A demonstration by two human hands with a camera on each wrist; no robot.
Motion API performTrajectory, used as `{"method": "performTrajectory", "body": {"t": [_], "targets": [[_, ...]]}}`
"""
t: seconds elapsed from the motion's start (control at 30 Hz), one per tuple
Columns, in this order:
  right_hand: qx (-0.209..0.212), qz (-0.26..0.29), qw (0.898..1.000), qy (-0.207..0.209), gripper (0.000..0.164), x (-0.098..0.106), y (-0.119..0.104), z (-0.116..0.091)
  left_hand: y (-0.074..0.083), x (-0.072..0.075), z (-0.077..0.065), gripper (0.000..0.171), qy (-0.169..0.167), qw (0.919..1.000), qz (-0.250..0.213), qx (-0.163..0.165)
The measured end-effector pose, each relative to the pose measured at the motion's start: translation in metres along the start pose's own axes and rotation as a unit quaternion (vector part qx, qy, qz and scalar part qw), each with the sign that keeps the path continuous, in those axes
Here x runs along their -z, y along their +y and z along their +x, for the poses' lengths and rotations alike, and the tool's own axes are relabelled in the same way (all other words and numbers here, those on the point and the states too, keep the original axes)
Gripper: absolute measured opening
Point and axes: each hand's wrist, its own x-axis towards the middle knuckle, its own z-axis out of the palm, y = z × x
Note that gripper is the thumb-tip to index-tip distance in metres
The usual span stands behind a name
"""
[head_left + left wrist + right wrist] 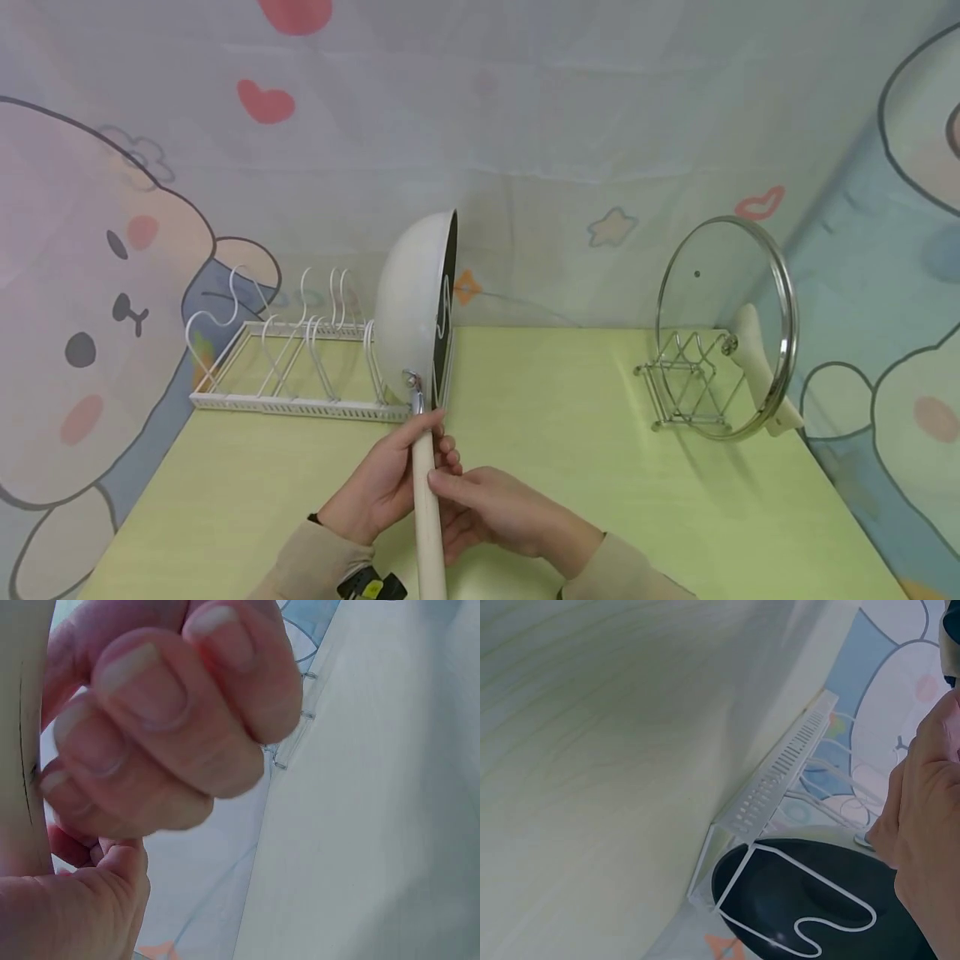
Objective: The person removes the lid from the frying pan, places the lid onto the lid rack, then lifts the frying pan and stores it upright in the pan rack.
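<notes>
A white wok (408,300) with a dark inside stands on its edge in the right end of a white wire rack (300,406), its open side facing right. Its long cream handle (427,525) points toward me. Close to the wok, my left hand (382,483) holds the handle from the left side. Lower down, my right hand (506,512) grips it from the right, thumb along the top and the other fingers partly hidden behind. In the right wrist view, a looped wire of the rack crosses in front of the dark inside of the wok (780,892).
At the right, a glass lid (787,333) with a metal rim and cream knob leans upright in a small metal wire stand (701,400). Several white wire dividers rise from the rack left of the wok. A patterned cloth (540,167) hangs behind the pale green table (570,417).
</notes>
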Motion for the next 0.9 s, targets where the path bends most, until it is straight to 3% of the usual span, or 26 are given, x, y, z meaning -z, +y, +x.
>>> {"method": "performTrajectory", "body": {"t": [0.33, 0.53, 0.77, 0.9], "targets": [[0.000, 0.004, 1.000, 0.026, 0.049, 0.018, 0.000, -0.009, 0.001, 0.005, -0.003, 0.028, 0.008, 0.9992, 0.031, -0.023], [0.012, -0.028, 0.998, 0.061, 0.050, 0.036, -0.002, -0.019, 0.002, 0.014, -0.007, 0.028, -0.006, 0.9976, 0.056, -0.040], [0.026, -0.063, 0.991, 0.118, 0.048, 0.060, -0.003, -0.038, 0.007, 0.028, -0.017, 0.028, 0.041, 0.9935, 0.095, -0.047], [0.033, -0.085, 0.985, 0.148, 0.050, 0.073, -0.003, -0.051, 0.010, 0.040, -0.028, 0.033, 0.073, 0.9843, 0.153, -0.051]]}}
